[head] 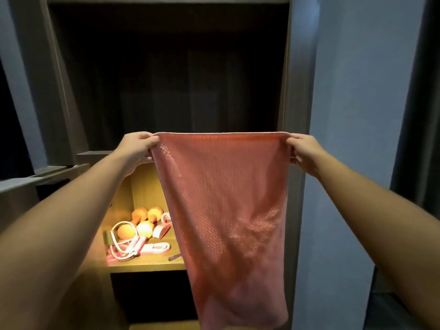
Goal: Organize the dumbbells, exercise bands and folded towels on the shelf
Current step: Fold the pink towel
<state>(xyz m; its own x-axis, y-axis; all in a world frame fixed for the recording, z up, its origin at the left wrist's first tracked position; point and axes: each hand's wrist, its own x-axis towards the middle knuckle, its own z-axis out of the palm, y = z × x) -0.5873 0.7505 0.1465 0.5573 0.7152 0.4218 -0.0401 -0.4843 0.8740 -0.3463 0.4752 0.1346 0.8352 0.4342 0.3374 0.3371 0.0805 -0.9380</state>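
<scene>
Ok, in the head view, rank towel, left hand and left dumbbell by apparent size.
1. towel, by far
2. left hand
3. left dumbbell, but it lies farther back, so that gap is unsure

Dim overall; warm glow lights lower shelf (147, 264).

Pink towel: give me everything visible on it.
The pink towel is held up spread open, hanging vertically with its top edge pulled taut. The fabric looks thin, with a dotted weave and a faint leaf-like patch at lower right. The left hand and right hand pinch its top corners. It hangs before the lit shelf, hiding that shelf's right part.
</scene>
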